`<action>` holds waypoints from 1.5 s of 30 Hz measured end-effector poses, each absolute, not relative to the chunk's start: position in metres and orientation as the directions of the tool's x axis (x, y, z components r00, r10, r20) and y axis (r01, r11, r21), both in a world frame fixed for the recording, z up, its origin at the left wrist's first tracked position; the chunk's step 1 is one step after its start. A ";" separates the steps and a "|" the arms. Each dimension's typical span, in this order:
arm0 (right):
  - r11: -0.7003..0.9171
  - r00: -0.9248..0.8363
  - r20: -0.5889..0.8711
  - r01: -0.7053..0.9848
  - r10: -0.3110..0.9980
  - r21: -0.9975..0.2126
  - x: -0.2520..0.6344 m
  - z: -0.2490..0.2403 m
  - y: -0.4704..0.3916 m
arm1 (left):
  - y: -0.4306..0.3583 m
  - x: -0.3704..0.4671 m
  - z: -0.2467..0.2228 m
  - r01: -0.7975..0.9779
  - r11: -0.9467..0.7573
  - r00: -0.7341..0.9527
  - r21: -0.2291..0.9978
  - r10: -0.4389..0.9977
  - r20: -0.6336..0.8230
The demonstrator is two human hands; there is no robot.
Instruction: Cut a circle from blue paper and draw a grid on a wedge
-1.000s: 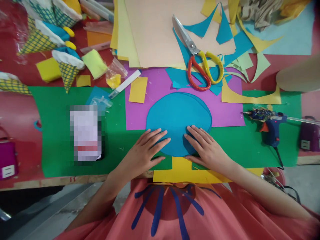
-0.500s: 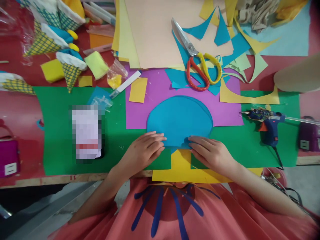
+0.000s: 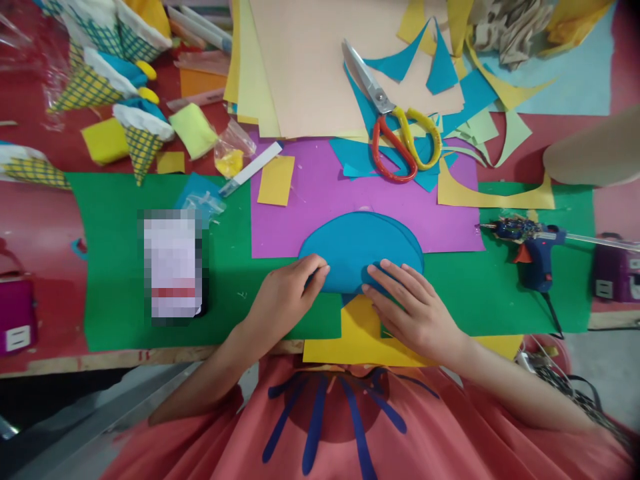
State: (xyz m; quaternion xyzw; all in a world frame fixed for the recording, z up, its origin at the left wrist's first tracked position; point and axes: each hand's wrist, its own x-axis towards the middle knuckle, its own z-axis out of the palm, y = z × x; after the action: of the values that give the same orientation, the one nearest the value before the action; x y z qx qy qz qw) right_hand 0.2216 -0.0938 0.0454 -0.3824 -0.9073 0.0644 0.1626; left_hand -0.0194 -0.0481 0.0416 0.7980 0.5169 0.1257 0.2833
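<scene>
A folded blue paper piece (image 3: 357,247) with a rounded top edge and a straight lower edge lies over the purple sheet (image 3: 280,233) and the green sheet (image 3: 120,267). My left hand (image 3: 290,293) is closed at its left side, thumb and curled fingers pinching the edge. My right hand (image 3: 413,300) rests on its lower right part, fingers spread and lying on the paper. Below the blue piece, a yellow paper (image 3: 360,323) sticks out toward the table's front edge.
Scissors (image 3: 383,110) with red and yellow handles lie beyond the purple sheet among paper scraps. A blue glue gun (image 3: 537,257) is at the right, beside a pale cylinder (image 3: 590,153). A blurred-out phone (image 3: 173,267) lies at the left; cloth cones (image 3: 143,140) lie behind it.
The top edge of the blue paper has come lower, toward me. My left fingers have curled into a pinch, and my right hand has shifted slightly left with its fingers spread wider.
</scene>
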 end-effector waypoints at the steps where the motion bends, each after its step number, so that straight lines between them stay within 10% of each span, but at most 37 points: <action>1: 0.691 -0.648 0.239 0.681 0.723 -0.244 0.220 0.043 -0.094 | -0.047 -0.020 0.041 0.766 -0.288 0.416 0.574 0.904 -0.101; 8: 0.643 -0.615 0.188 0.724 0.766 -0.252 0.215 0.030 -0.088 | -0.043 -0.024 0.033 0.820 -0.255 0.340 0.512 0.937 -0.078; 18: 0.619 -0.599 0.166 0.732 0.784 -0.284 0.215 0.020 -0.078 | -0.066 0.005 0.044 0.727 -0.662 0.641 0.182 0.750 0.163; 45: 0.498 -0.503 0.030 0.843 0.864 -0.202 0.219 0.016 -0.062 | -0.064 0.026 0.022 0.811 -0.522 0.551 0.265 0.833 -0.044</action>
State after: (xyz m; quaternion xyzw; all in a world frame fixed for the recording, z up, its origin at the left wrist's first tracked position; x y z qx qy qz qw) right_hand 0.2192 -0.0622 0.0161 -0.4946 -0.8630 0.0807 0.0637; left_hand 0.0259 -0.0640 0.0218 0.8712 0.4718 0.0444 0.1282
